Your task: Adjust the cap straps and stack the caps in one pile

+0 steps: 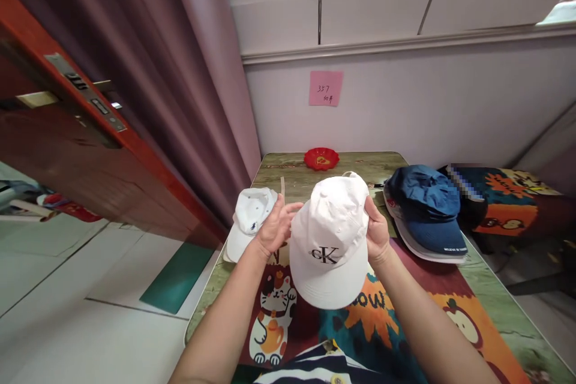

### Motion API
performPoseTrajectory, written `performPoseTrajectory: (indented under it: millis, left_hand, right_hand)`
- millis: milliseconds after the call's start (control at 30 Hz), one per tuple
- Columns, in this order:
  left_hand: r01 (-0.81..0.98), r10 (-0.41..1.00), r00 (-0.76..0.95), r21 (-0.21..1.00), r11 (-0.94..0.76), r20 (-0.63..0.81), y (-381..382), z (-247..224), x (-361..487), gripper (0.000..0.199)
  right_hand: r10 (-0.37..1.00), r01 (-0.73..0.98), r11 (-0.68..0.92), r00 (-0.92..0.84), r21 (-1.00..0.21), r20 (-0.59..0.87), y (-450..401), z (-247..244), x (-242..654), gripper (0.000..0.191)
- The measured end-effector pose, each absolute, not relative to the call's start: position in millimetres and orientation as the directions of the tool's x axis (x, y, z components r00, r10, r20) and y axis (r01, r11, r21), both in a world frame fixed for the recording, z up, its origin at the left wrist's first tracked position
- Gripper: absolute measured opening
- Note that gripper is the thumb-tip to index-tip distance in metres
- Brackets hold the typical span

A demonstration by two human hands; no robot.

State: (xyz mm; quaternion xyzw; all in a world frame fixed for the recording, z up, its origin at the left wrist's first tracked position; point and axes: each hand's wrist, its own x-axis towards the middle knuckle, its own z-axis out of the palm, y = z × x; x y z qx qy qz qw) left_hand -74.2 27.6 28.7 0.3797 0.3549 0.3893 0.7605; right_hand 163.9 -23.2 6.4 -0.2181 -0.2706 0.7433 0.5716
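Observation:
A white baseball cap (pixel 335 222) with black "CK" lettering is held up over the table, its brim pointing down toward me. My right hand (pixel 377 231) grips the cap's right side, the fingers partly hidden behind it. On the other side, my left hand (pixel 276 228) has its fingers spread, the tips close to the cap's left edge; whether they touch it I cannot tell. Just beyond that hand, a smaller white cap (pixel 252 219) with a dark blue emblem lies on the table's left. At the right sits a stack of caps, a navy blue cap (pixel 425 207) on top.
A patterned cloth (pixel 274 318) with cartoon cats covers part of the wood-patterned table (pixel 288 162). A red scalloped dish (pixel 321 159) stands at the back edge. Left are a purple curtain (pixel 202 72) and a wooden door (pixel 112 156). A pink note (pixel 325 89) sticks to the wall.

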Motion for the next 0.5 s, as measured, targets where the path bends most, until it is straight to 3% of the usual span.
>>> performPoseTrajectory:
  millis: [100,200,333,500]
  left_hand:
    - [-0.393,0.62,0.762,0.628,0.672,-0.187,16.0,14.1,-56.9,0.088]
    - [-0.538,0.658,0.751,0.53,0.656,-0.052,0.6,6.5,-40.7,0.091]
    - [-0.579,0.759,0.65,0.624,0.525,-0.036,0.5,9.2,-40.0,0.085]
    - [-0.348,0.806,0.578,0.857,0.38,-0.123,35.1,31.8,-55.2,0.073]
  right_hand:
    - [0.972,-0.742,-0.186,-0.237,-0.644,-0.008,-24.3,-2.3,165.1,0.062]
    - [0.978,-0.755,-0.188,-0.206,-0.628,-0.044,-26.6,-18.7,166.4,0.061]
    - [0.985,-0.715,-0.172,-0.142,-0.678,-0.1,-29.9,-34.4,177.6,0.066]
    - [0.996,-0.441,-0.084,-0.009,-0.894,-0.089,-16.5,-15.1,205.2,0.071]
